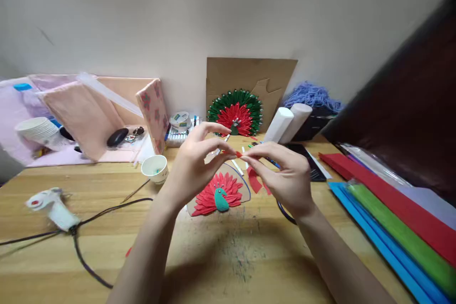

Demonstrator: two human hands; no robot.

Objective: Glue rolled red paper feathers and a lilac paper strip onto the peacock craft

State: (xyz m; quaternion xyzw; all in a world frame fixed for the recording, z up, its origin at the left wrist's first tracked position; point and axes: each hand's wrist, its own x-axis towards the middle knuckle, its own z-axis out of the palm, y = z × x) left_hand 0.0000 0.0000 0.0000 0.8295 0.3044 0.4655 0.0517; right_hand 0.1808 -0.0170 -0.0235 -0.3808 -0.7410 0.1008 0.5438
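Between my two hands, a small red piece [238, 154], paper or felt, is pinched by the fingertips at both ends. My left hand [201, 152] grips its left end with thumb and index finger. From the other side, my right hand [281, 171] pinches the right end. Below them on the table lies a cardboard peacock [221, 199] with red layered feathers and a teal felt body. Red cut strips [254, 181] lie beside it, partly behind my right hand. A finished-looking peacock [245, 109] with green and red feathers leans on a cardboard sheet [228, 72] at the back.
A white glue gun [59, 209] with a black cord lies at the left. Near it stands a paper cup [155, 169]. White rolls [280, 124] stand behind my right hand. Blue, green and red sheets [388, 213] are stacked at the right. A fabric-covered box [81, 114] fills the back left.
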